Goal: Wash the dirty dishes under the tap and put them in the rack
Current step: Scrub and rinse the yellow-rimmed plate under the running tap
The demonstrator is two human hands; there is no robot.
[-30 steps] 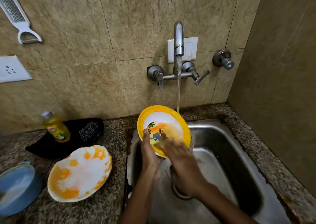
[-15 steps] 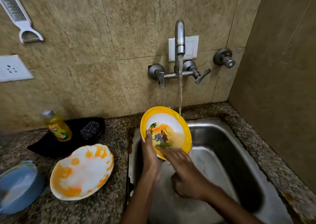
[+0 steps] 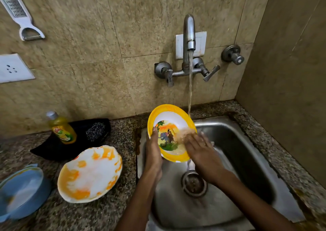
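Note:
A yellow-rimmed plate (image 3: pixel 168 119) with a cartoon elephant picture is tilted over the steel sink (image 3: pixel 247 160), under the running tap (image 3: pixel 189 34). My left hand (image 3: pixel 153 153) grips its left edge, thumb on the face. My right hand (image 3: pixel 199 147) lies flat on the plate's right side, blurred fingers rubbing where the water lands. A white plate (image 3: pixel 90 174) smeared with orange food lies on the granite counter left of the sink. A blue bowl (image 3: pixel 21 193) sits at the far left edge.
A yellow dish-soap bottle (image 3: pixel 61 128) and a steel scrubber (image 3: pixel 96 132) rest on a black tray (image 3: pixel 53 149) against the wall. A grater (image 3: pixel 19 13) hangs upper left, above a socket (image 3: pixel 12 68). A tiled wall closes the right side. No rack is in view.
My right hand has moved from the plate's lower edge up to its right side and rubs there. The orange smear on the picture is gone. The left hand keeps its grip.

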